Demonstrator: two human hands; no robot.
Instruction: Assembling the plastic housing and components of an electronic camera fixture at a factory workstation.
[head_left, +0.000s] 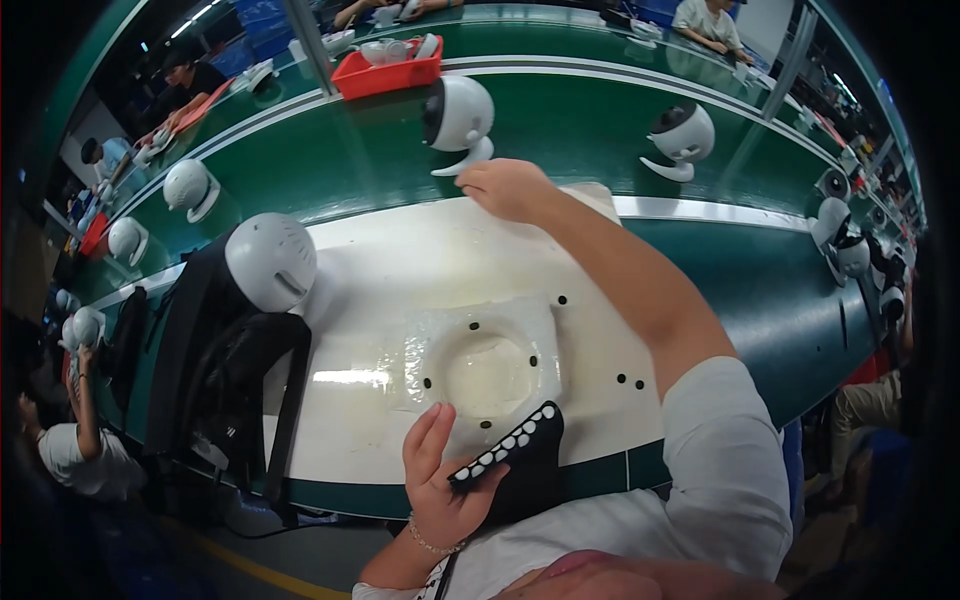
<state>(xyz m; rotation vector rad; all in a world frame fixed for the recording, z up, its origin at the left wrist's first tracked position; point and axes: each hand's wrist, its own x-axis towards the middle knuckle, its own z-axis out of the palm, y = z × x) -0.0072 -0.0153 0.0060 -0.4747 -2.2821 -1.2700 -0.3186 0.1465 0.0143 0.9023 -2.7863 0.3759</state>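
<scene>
My left hand (440,495) holds a black strip with a row of white round spots (508,446) between thumb and fingers, two fingers pointing up. My right hand (505,190) reaches across to the belt with its fingers bent together, right beside the curved foot of a white ball-shaped device with a black front (465,115). Whether the fingers touch that foot or pinch something small cannot be made out. Below my arms lies a plastic-wrapped white cradle (418,345) with a round hollow; small black dots (533,361) sit around its ring.
More small black dots (621,378) lie on the white mat (360,280). At left stands a black holder (190,330) with a white ball-shaped device (270,262). The green belt (570,130) carries another such device (682,135) and a red bin (385,77). Other people work around.
</scene>
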